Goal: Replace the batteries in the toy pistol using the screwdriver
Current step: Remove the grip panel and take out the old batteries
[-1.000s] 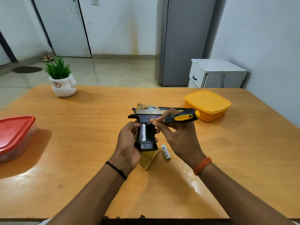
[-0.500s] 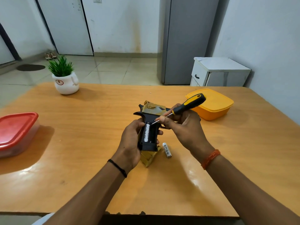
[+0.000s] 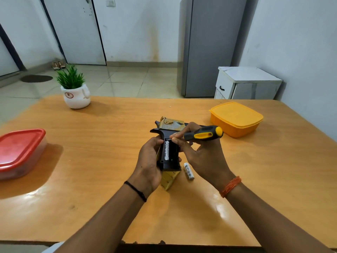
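Toy pistol point(image 3: 168, 143) held over the worktop point(image 3: 109, 152), battery bay open.
Left hand point(image 3: 148, 161) grasps its grip; right hand point(image 3: 198, 152) clenches the screwdriver point(image 3: 202, 135), tip at the bay; a loose battery point(image 3: 188, 170) lies just right.

A potted green plant point(image 3: 74, 88) in a white pot stands at the far left of a wooden table point(image 3: 91, 161), with a red-lidded container point(image 3: 20, 152) at left and a yellow lidded box point(image 3: 236, 118) at right. Behind stand a grey refrigerator point(image 3: 209, 46) and a white cabinet point(image 3: 246, 83).
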